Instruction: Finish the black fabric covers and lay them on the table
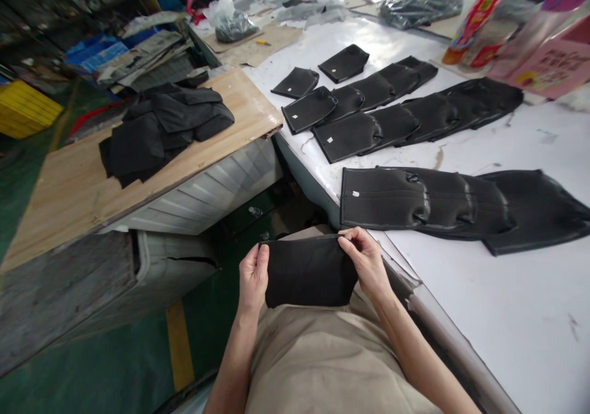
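A flat black fabric piece hangs between my two hands over my lap, its upper edge pulled straight. My left hand pinches its upper left corner, thumb in front. At the upper right corner, my right hand grips the same edge between thumb and fingers. Close beyond my right hand lies an overlapping row of black pieces on the white table, the front one bearing a small white tag. Farther back are a second row, a third row and two single pieces, one of them at the left.
The white table runs along my right side. A wooden board on my left carries a heap of black fabric pieces. A bottle, a pink box and plastic bags stand at the back. Yellow crates sit far left.
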`<state>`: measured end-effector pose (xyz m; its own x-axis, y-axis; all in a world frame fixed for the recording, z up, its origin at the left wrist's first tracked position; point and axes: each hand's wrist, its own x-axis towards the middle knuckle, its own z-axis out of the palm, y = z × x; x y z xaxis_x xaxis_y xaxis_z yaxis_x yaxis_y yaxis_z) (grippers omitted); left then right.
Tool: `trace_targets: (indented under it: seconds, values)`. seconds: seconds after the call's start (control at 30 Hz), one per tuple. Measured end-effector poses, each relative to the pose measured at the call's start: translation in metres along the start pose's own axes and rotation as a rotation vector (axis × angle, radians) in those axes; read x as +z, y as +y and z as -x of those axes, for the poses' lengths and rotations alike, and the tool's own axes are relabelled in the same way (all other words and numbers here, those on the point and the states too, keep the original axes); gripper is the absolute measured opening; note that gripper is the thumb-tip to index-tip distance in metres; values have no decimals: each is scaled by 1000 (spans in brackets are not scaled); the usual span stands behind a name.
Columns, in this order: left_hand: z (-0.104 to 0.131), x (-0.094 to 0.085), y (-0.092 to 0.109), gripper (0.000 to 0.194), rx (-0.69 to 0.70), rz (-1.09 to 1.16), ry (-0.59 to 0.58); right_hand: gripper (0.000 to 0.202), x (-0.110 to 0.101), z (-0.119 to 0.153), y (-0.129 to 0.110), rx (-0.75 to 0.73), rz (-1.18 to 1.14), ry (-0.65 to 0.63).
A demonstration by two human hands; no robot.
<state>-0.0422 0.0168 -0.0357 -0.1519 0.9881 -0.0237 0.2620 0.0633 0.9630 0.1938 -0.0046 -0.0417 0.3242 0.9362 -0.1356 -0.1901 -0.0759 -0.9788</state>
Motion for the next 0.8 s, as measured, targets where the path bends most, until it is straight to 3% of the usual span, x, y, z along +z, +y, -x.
trace_targets:
  seconds: [0.33,0.6,0.8]
  values:
    - [1,2,0,44,-106,115,57,26,3,3,2,6,-68,11]
    - [1,3,2,46,-75,74,59,24,1,4,2,-15,1,22]
    - [-1,1,-4,37,-33,6,40,25,5,7,-2,-32,11,36]
